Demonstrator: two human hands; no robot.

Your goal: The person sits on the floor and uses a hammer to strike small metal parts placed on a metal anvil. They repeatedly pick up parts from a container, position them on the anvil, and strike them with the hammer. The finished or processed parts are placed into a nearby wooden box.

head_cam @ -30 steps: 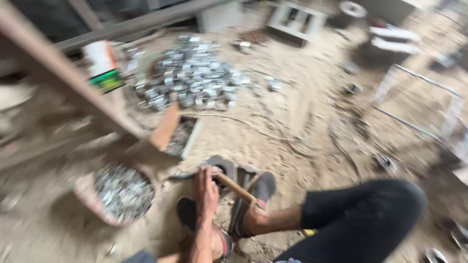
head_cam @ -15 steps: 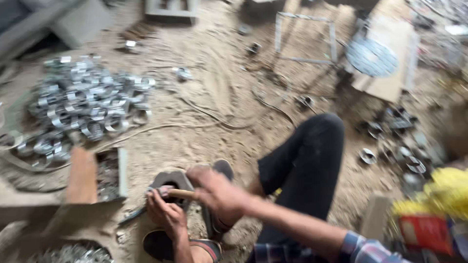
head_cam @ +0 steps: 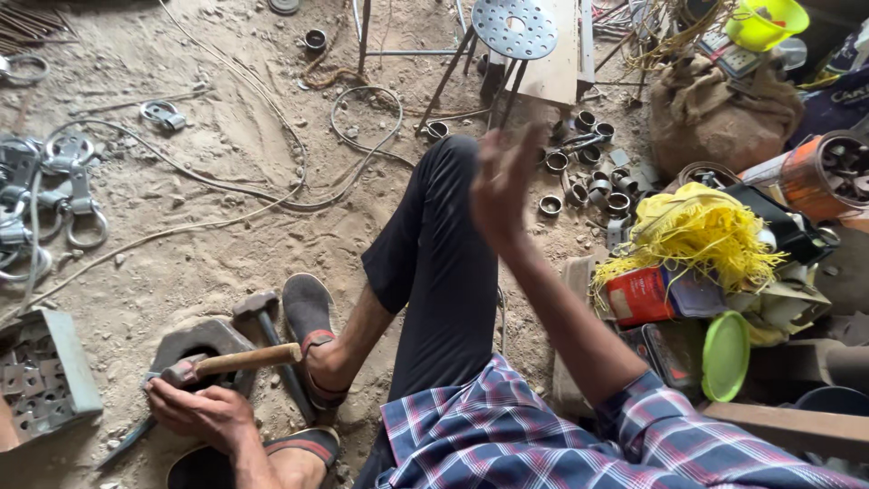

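Sandy workshop floor [head_cam: 226, 217] strewn with metal rings and wire: the left hand [head_cam: 201, 415] closes around a small metal piece on a heavy iron block [head_cam: 195, 346], beside a wooden-handled hammer [head_cam: 240, 360]; the right hand [head_cam: 501, 186] hangs raised, fingers spread, holding nothing.

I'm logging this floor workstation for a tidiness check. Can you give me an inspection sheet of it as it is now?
Surface: sandy dirt floor, no bench.
Job's things: wooden-handled hammer over a dark metal block; second hammer lying beside it.
Clutter: metal rings, yellow cord bundle, green lid, tray of small metal plates.
Grips: left hand on the hammer; right hand raised, open, empty.
Cables: wire looping across the floor.
Surroundings: perforated metal stool, sack.
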